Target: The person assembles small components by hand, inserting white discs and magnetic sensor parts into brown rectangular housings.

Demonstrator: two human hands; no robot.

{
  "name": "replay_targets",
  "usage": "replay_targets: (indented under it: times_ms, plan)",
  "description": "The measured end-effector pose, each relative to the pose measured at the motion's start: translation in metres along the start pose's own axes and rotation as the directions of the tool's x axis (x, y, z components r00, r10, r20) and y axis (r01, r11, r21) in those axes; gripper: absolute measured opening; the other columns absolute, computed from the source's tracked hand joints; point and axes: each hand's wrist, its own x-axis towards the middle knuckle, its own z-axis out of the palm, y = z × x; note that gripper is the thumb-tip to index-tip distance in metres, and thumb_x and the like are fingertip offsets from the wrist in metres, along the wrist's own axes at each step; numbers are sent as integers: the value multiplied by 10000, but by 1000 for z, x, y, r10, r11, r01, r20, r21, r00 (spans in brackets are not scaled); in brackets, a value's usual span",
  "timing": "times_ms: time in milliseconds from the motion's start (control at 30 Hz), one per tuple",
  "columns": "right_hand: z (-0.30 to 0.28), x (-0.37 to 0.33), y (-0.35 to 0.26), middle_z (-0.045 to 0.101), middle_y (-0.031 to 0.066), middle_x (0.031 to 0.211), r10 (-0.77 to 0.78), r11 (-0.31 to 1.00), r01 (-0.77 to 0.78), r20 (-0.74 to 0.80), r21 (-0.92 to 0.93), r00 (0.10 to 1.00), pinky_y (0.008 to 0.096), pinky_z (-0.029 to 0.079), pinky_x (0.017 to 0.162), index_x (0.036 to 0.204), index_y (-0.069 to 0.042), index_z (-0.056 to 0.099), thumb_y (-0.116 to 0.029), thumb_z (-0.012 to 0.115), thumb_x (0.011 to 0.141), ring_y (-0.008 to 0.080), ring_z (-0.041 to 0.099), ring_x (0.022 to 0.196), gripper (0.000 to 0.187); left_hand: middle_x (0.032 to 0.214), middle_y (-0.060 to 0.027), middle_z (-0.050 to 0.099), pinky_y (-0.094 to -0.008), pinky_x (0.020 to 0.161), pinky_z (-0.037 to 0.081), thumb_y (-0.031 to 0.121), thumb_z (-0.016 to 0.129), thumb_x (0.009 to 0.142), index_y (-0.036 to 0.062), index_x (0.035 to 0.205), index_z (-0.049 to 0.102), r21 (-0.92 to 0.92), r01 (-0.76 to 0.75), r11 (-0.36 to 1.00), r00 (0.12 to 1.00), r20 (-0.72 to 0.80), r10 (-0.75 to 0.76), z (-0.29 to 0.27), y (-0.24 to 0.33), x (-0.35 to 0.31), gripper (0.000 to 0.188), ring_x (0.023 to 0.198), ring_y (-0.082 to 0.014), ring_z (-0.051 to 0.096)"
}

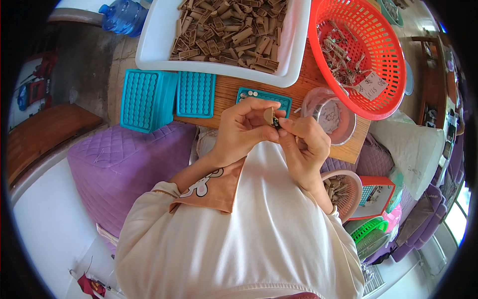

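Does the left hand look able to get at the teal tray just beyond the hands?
Probably yes: the teal tray lies close past the left hand, with nothing seen covering its far side, though that hand holds a tan piece.

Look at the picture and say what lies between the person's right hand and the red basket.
In the head view, a round pinkish container lies between the right hand and the red basket.
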Motion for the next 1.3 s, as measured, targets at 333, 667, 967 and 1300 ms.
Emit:
replay_targets:
  times_ms: [333,667,967,1300]
  plan:
    - [10,-18,12,486,71,877,271,948,-263,-21,178,962,185,405,508,950,-4,529,80,525,745,92,493,626,221,1073,-127,507,-212,611,503,112,460,845,19,1162,386,50,60,997,983,-176,-50,11,5,-3,338,951,-141,522]
    - [19,-24,20,485,79,972,488,806,-510,150,299,860,190,410,560,1097,-2,411,123,460,745,92,502,704,377,1116,-154,467,-277,659,529,178,413,869,61,1201,306,-149,-7,989,952,-305,-39,11,-4,1,368,907,-227,556]
    - [19,-17,35,448,127,1079,477,687,-532,246,495,844,269,441,789,1117,21,363,137,439,677,176,486,964,462,1132,-139,457,-340,811,473,139,388,878,52,1168,337,-283,148,948,948,-231,-217,-4,-9,-4,307,993,-214,506]
    - [34,-29,46,559,98,887,547,768,-577,185,278,816,269,467,742,1041,15,422,50,553,693,143,552,810,373,1033,-91,532,-232,799,399,35,424,847,12,1099,458,247,65,967,969,-248,-2,-12,-41,-23,255,933,-124,504]
